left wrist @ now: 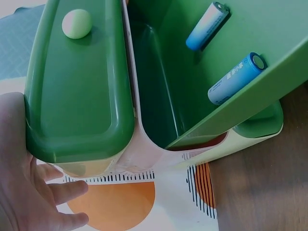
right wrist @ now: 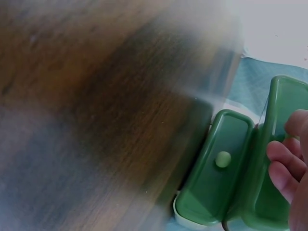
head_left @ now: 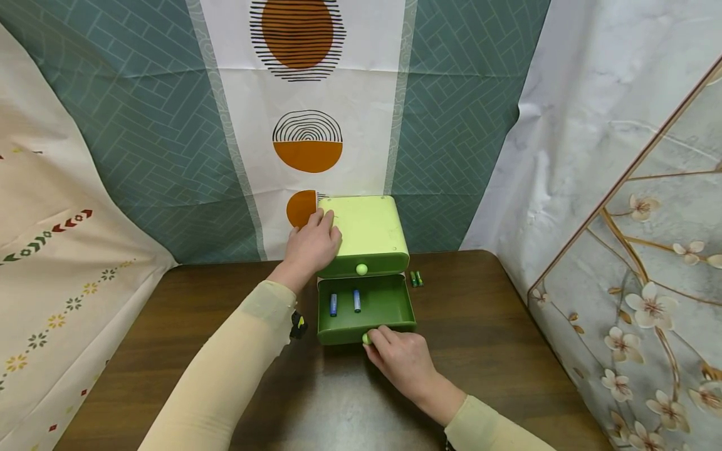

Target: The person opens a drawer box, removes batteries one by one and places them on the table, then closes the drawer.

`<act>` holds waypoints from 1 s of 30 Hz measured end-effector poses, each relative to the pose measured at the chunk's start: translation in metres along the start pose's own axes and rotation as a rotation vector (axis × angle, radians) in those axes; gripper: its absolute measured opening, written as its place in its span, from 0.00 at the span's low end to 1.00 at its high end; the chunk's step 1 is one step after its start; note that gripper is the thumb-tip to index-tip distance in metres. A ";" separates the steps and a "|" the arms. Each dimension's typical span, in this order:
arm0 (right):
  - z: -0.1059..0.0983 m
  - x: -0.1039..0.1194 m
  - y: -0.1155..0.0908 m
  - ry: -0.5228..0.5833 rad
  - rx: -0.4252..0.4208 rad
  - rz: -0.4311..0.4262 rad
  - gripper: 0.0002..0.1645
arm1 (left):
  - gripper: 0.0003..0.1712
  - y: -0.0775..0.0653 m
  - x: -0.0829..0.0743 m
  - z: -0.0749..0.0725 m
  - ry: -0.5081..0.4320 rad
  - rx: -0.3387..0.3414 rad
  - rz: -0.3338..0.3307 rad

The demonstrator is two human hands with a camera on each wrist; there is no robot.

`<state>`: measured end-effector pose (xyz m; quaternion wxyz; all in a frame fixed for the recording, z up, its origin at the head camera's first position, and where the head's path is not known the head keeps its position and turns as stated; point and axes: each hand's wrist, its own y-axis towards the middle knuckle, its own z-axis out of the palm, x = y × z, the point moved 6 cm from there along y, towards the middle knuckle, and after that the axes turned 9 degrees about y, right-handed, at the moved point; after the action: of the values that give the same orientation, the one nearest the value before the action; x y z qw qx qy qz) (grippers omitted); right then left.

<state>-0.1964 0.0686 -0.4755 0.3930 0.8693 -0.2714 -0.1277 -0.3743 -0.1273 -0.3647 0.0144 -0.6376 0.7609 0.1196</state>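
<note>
A small drawer cabinet with a light green top (head_left: pixel 366 222) and green fronts stands on the table. Its middle drawer (head_left: pixel 389 307) is pulled out. Two blue batteries, the left one (head_left: pixel 333 305) and the right one (head_left: pixel 357 300), lie inside, larger in the left wrist view. My right hand (head_left: pixel 403 363) pinches the round light green knob (head_left: pixel 366 339) of this drawer. On the cabinet's top left edge rests my left hand (head_left: pixel 313 244), its fingers fairly straight along the side in the left wrist view. The upper drawer (left wrist: pixel 77 91) and the bottom drawer (right wrist: pixel 216 183) are closed.
Two green batteries (head_left: pixel 416 279) lie on the brown wooden table (head_left: pixel 479 326), just right of the cabinet. Behind hangs a patterned curtain (head_left: pixel 451 125). A floral cloth (head_left: pixel 637 313) borders the right side, and a cream cloth (head_left: pixel 62 282) the left.
</note>
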 end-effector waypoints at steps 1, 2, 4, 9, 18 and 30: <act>0.000 0.000 0.000 0.003 0.000 -0.001 0.08 | 0.38 0.000 0.000 0.000 0.002 0.001 0.000; 0.000 0.000 0.000 0.007 0.000 -0.001 0.08 | 0.38 0.000 0.000 0.000 0.004 0.001 0.001; 0.000 0.001 -0.001 0.010 0.000 -0.003 0.08 | 0.38 0.000 0.000 0.000 0.006 0.000 0.001; 0.001 0.001 -0.003 0.010 -0.006 -0.002 0.08 | 0.38 0.001 -0.001 0.000 0.000 0.002 0.000; 0.000 0.001 -0.003 0.015 -0.002 0.006 0.08 | 0.38 -0.001 0.000 -0.001 -0.015 0.017 -0.010; -0.010 0.003 0.002 0.029 -0.001 0.012 0.10 | 0.38 -0.005 -0.003 -0.003 -0.031 0.019 -0.015</act>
<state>-0.1898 0.0719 -0.4674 0.3981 0.8692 -0.2708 -0.1126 -0.3685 -0.1261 -0.3619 0.0331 -0.6414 0.7567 0.1219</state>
